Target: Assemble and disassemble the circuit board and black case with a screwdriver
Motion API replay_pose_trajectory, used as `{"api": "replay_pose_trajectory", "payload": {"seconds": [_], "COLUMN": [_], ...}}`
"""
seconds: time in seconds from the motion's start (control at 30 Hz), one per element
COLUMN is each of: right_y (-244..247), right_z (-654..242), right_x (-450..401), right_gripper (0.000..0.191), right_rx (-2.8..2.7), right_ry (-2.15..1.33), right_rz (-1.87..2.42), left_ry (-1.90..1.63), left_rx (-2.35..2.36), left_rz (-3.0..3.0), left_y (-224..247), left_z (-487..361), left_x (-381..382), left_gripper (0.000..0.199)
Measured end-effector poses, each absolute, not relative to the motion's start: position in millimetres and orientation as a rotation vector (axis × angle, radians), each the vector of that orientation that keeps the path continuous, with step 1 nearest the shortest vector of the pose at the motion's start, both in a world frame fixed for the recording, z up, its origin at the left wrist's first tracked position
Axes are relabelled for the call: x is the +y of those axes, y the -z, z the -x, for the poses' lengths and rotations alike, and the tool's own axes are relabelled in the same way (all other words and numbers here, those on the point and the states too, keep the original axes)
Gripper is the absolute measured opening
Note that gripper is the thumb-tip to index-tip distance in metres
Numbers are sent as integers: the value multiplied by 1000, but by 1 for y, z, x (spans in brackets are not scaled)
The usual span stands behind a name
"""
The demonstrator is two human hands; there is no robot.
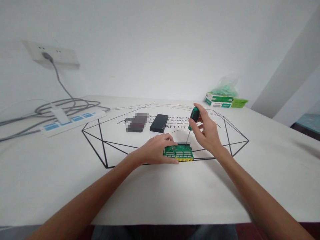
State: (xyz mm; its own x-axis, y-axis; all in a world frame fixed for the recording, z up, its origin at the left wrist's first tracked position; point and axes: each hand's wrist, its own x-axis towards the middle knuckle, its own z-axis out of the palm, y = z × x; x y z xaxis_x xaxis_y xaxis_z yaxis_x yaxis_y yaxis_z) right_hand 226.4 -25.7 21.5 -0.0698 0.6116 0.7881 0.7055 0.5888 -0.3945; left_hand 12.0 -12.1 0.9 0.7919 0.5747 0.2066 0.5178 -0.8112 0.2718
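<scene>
A green circuit board (183, 150) with yellow connectors along its near edge lies in the middle of the white table. My left hand (160, 149) grips its left end, thumb at the near side and fingers over the far side. My right hand (206, 130) is closed on the green and black handle of a screwdriver (194, 115). The screwdriver stands nearly upright, tilted, with its shaft reaching down to the far right part of the board. Its tip is too small to make out. A black flat box (159, 123) lies beyond my left hand.
A pixelated dark object (137, 123) lies left of the black box. At left are a power strip (72, 122), coiled grey cables (67, 103) and a wall socket (56, 55). Green and white boxes (218, 99) with a plastic bag (226, 86) stand at the back right.
</scene>
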Motion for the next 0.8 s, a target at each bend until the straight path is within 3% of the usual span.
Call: {"api": "replay_pose_trajectory", "payload": {"seconds": [0.8], "right_y": [-21], "right_z": [-225], "right_x": [-29], "right_gripper": [48], "right_rx": [-1702], "right_ry": [157], "right_rz": [1091], "left_ry": [-419], "left_rx": [861], "left_rz": [-2771], "left_y": [-3], "left_z": [-14], "left_x": [-14], "left_gripper": [58]}}
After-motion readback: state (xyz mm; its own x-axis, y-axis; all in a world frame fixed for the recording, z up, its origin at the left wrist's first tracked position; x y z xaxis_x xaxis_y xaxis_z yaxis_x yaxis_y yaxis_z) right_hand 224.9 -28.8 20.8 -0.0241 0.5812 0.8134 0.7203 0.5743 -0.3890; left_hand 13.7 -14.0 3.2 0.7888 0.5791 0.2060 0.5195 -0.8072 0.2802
